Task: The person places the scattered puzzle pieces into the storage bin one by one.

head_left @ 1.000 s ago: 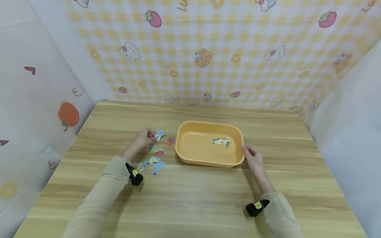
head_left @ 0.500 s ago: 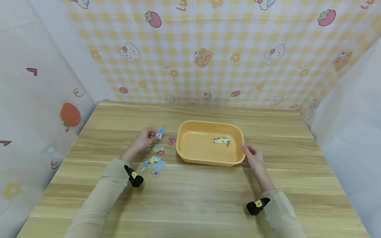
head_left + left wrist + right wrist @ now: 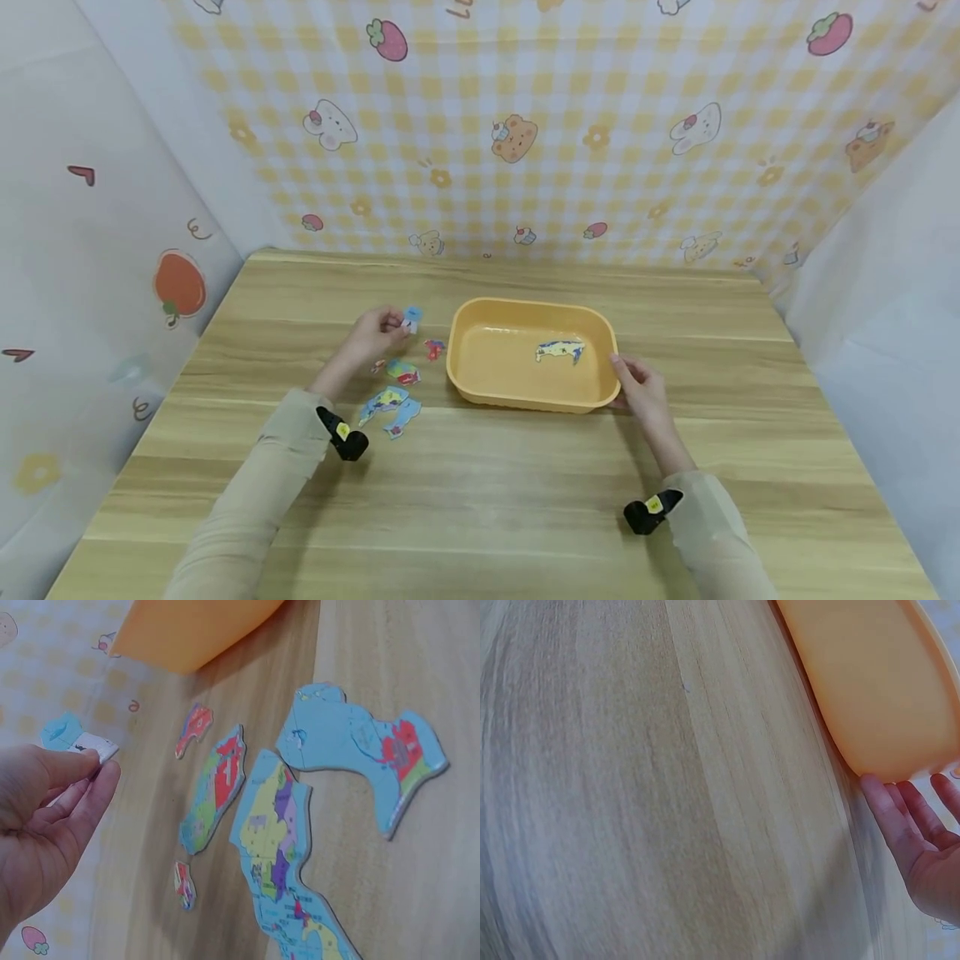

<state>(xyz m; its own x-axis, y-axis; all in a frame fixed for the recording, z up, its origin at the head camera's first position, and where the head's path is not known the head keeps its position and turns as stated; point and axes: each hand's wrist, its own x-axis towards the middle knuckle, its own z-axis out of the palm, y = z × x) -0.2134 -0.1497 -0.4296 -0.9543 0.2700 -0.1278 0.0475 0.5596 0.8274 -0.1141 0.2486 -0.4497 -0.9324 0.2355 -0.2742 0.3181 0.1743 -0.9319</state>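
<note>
In the head view my left hand [image 3: 373, 332] pinches a small blue-and-white map puzzle piece [image 3: 412, 314] between thumb and fingers, above the table left of a yellow plastic bin [image 3: 525, 402]. The left wrist view shows this piece [image 3: 69, 733] at the fingertips. My right hand [image 3: 643, 395] touches the bin's right end with its fingertips; in the right wrist view they meet the outer wall of the bin [image 3: 877, 690]. A map puzzle piece [image 3: 559, 350], pale yellow and blue, lies inside the bin, towards its right side.
Several map puzzle pieces lie left of the bin: a small red one [image 3: 433, 349], a green-and-red one [image 3: 403, 372], a tiny red one [image 3: 184, 885], a yellow-and-purple one [image 3: 270, 832] and a blue one [image 3: 337, 731]. A patterned cloth [image 3: 480, 192] hangs behind the wooden table [image 3: 487, 500].
My left hand has moved slightly to the right and away from me with the puzzle piece, which has turned a little. My right hand stays at the bin's right end.
</note>
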